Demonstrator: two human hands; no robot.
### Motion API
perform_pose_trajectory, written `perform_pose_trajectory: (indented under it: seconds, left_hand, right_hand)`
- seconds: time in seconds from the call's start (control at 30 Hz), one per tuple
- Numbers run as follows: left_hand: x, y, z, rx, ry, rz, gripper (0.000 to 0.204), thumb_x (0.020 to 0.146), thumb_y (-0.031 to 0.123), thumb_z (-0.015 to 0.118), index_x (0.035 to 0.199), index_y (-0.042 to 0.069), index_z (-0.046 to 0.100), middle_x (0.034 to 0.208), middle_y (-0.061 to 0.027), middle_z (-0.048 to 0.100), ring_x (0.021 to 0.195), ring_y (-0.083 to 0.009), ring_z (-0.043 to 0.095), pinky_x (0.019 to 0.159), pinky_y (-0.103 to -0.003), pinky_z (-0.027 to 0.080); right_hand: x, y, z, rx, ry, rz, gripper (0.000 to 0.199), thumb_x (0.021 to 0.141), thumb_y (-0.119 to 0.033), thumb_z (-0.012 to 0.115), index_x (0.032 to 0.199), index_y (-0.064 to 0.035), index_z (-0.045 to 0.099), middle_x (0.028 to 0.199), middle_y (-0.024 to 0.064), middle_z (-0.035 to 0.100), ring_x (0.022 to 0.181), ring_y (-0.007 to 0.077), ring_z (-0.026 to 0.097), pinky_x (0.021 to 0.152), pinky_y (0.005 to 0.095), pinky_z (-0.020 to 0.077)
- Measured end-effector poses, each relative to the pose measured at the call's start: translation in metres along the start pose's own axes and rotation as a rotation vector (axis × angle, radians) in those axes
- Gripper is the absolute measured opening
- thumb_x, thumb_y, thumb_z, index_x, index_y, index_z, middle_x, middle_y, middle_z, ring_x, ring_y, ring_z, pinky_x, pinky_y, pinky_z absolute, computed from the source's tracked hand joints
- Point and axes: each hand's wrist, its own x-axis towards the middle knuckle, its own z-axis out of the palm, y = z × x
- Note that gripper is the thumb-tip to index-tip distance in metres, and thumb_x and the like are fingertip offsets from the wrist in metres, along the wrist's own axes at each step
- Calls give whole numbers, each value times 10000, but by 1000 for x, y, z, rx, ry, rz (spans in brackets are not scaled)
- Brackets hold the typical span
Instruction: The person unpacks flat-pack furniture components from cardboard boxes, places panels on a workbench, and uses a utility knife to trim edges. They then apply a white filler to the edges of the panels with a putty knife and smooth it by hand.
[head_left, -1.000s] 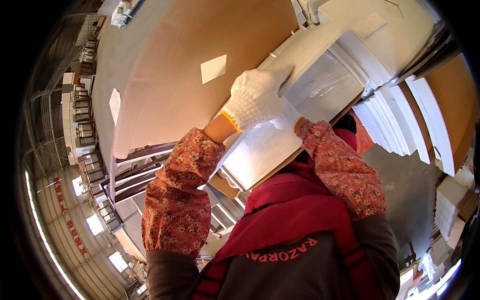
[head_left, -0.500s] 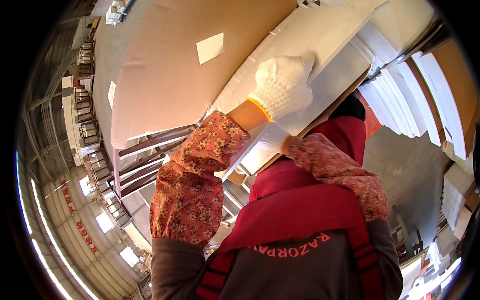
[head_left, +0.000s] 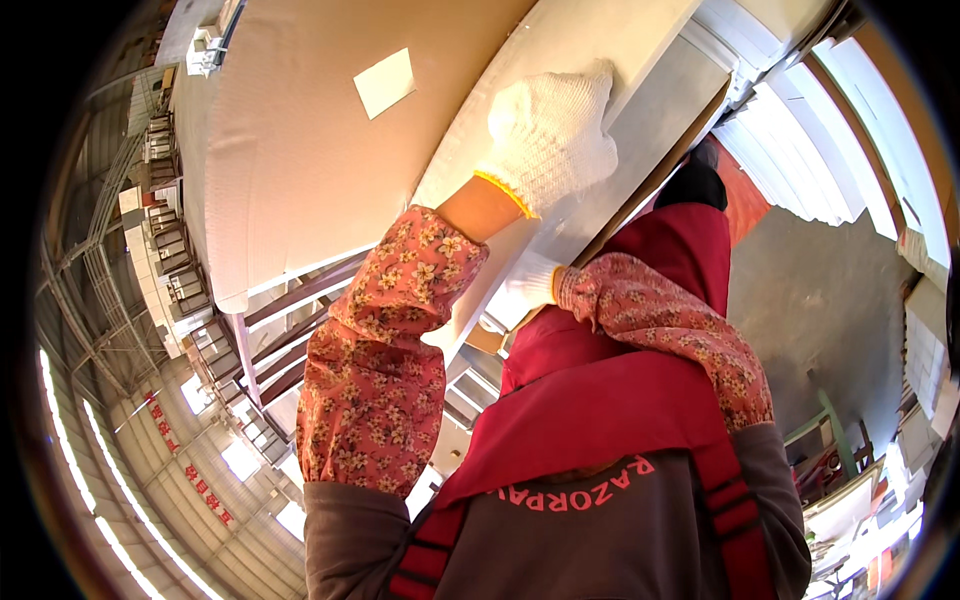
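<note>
My left hand, in a white knit glove with a yellow cuff, is closed in a fist on the near edge of a long white board. Whatever its curled fingers hold is hidden beneath the glove. My right hand, also in a white glove, is lower down beside the same board, close to my lap. Glare blends that glove with the white board, and its fingers cannot be made out. A wide brown panel with a pale paper label lies beyond the white board.
Stacked white panels stand at the right, near a red patch of floor. Dark frame slats show below the brown panel's edge. A green metal stand is at lower right. Grey floor lies between.
The view has shifted, so the panels and label sit further left and up. My left hand appears slightly further along the board and still closed. My right hand stays low beside the board.
</note>
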Motion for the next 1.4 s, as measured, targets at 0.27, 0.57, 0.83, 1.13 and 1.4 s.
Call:
perform_pose_trajectory:
  seconds: [0.27,0.57,0.83,1.13,1.4]
  left_hand:
    - [0,0,5,30,-25,-1,554,709,233,595,1251,123,578,765,-157,679,738,-396,681,648,-505,547]
    - [-3,0,5,32,-16,10,592,694,240,607,1269,97,581,776,-152,689,740,-390,683,662,-495,545]
    - [-7,13,9,-9,44,-8,618,685,199,604,1286,57,575,811,-186,688,746,-400,681,694,-505,532]
    - [-19,25,33,-8,157,23,548,687,84,583,1230,10,568,951,-204,683,737,-401,674,654,-467,552]
    - [-23,46,39,178,96,-33,595,724,109,622,1299,6,510,1041,-175,642,702,-343,675,601,-456,563]
  right_hand:
    - [11,-8,14,58,-290,56,292,888,-364,601,939,-112,739,924,128,710,907,358,660,857,458,506]
    - [3,-7,-60,65,41,332,213,916,-249,595,964,-60,680,936,138,678,964,362,629,928,464,484]
    - [-75,61,-148,-604,749,431,401,866,-343,658,1198,-117,665,1193,82,618,1203,301,513,1047,477,393]
    - [-104,91,-211,-885,855,1053,272,862,-256,622,1074,-87,642,1026,61,548,1019,280,495,794,414,410]
    - [-87,91,-203,-777,746,732,387,801,-181,621,1161,-50,674,1301,144,567,1218,351,456,1059,491,330]
